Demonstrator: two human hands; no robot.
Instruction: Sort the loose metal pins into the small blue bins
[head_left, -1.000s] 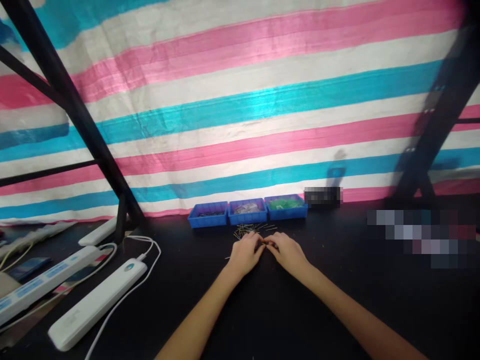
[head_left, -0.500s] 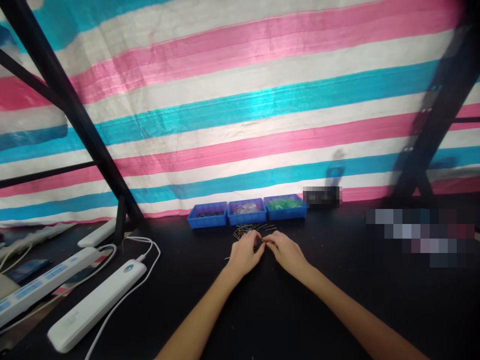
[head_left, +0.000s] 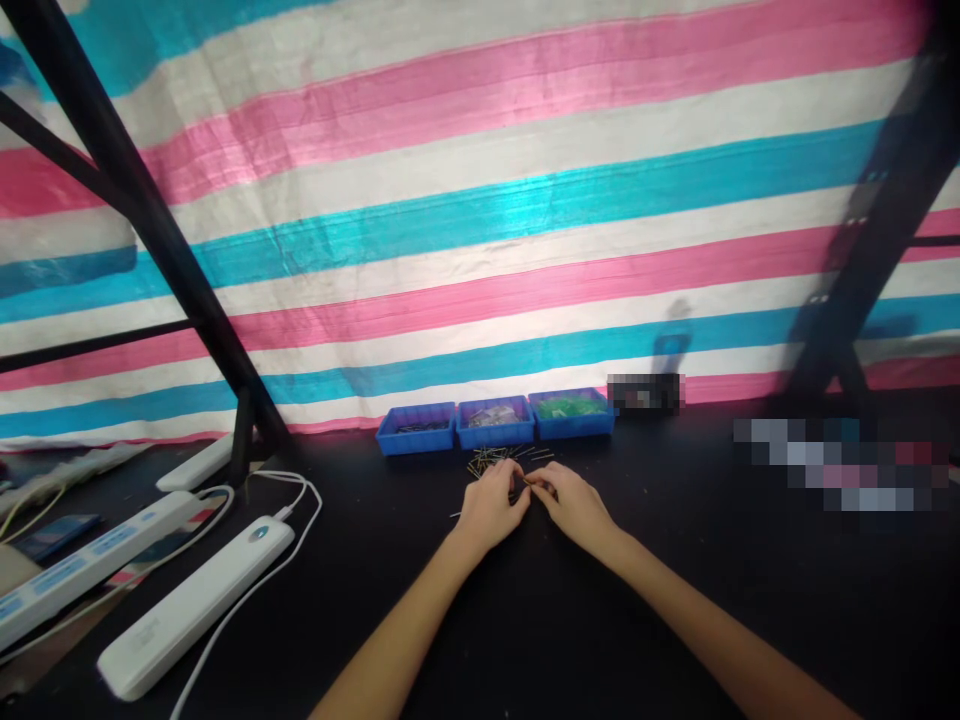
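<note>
My left hand (head_left: 491, 510) and my right hand (head_left: 579, 510) meet fingertip to fingertip low over the black table. A small thin gold-coloured piece (head_left: 529, 482) shows at the pinched fingers of the right hand. The left hand's fingers are curled closed; what lies in them is too small and partly hidden. Just behind the hands is a loose pile of thin gold and silvery pin-like pieces (head_left: 487, 458), partly covered by the left hand. A few more thin pieces (head_left: 541, 456) lie beyond the right fingers.
Three blue bins stand behind the pile: the left bin (head_left: 417, 443) holds dark thin pieces, the middle bin (head_left: 496, 435) clear ones, the right bin (head_left: 576, 428) green ones. At left lie a white power bank (head_left: 195, 610), a cable (head_left: 247, 590) and a power strip (head_left: 97, 565).
Hardly anything differs. Both hands stay together in the same place, with only a slight shift of the whole view.
</note>
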